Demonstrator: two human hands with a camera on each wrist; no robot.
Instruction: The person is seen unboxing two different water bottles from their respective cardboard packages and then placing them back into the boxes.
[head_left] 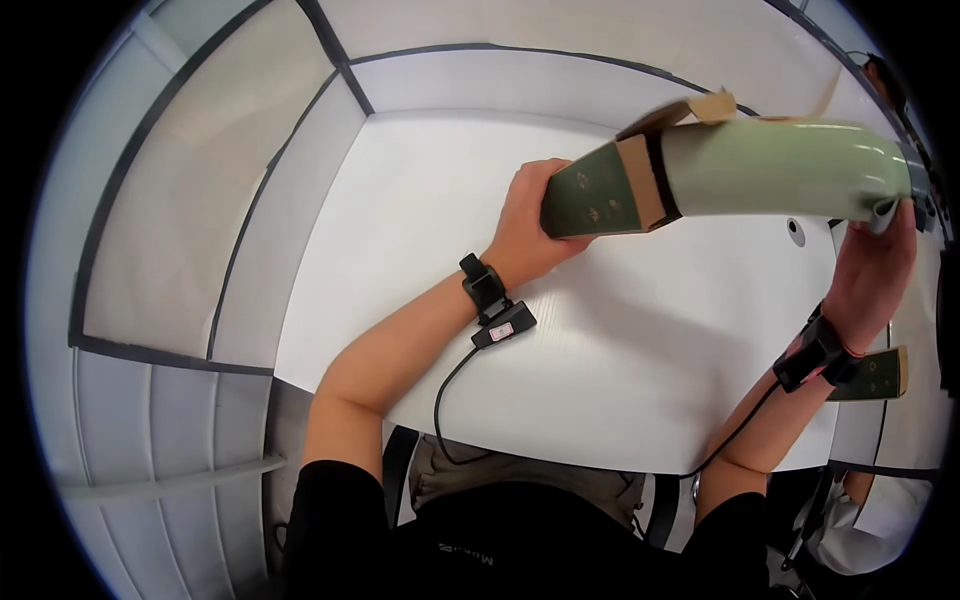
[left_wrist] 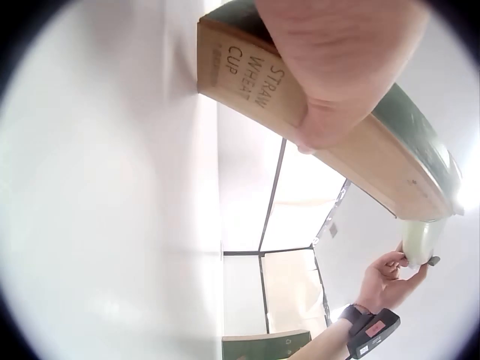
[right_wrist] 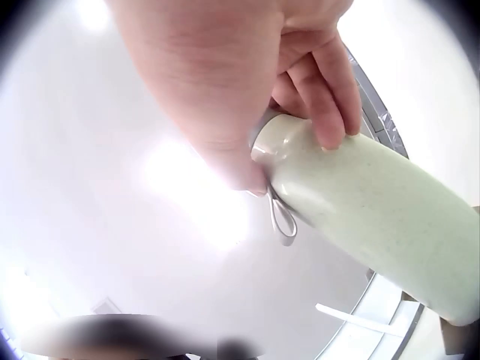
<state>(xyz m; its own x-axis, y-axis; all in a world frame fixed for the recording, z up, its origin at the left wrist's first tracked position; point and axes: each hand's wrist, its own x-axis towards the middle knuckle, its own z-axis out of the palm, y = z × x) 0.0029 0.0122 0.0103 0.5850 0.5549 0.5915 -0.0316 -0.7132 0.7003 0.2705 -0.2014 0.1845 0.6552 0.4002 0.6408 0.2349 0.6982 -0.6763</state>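
A green and brown cardboard box point(head_left: 597, 192) is gripped by my left hand point(head_left: 530, 225), fingers round its closed end. Its flap stands up at the other end, where a pale green bottle point(head_left: 780, 168) projects, its base at the box's opening. My right hand point(head_left: 873, 270) holds the bottle's top end, beside a small strap loop point(right_wrist: 283, 225). In the left wrist view the box side point(left_wrist: 247, 71) reads "STRAW WHEAT CUP". Box and bottle are both held up above the table.
The white table point(head_left: 430, 200) has low white panels with dark edging around it. Another green box point(head_left: 880, 375) lies at the right, partly behind my right wrist. A round grommet point(head_left: 796, 232) sits in the tabletop's right side. Another person's white clothing point(head_left: 860, 540) shows at the lower right.
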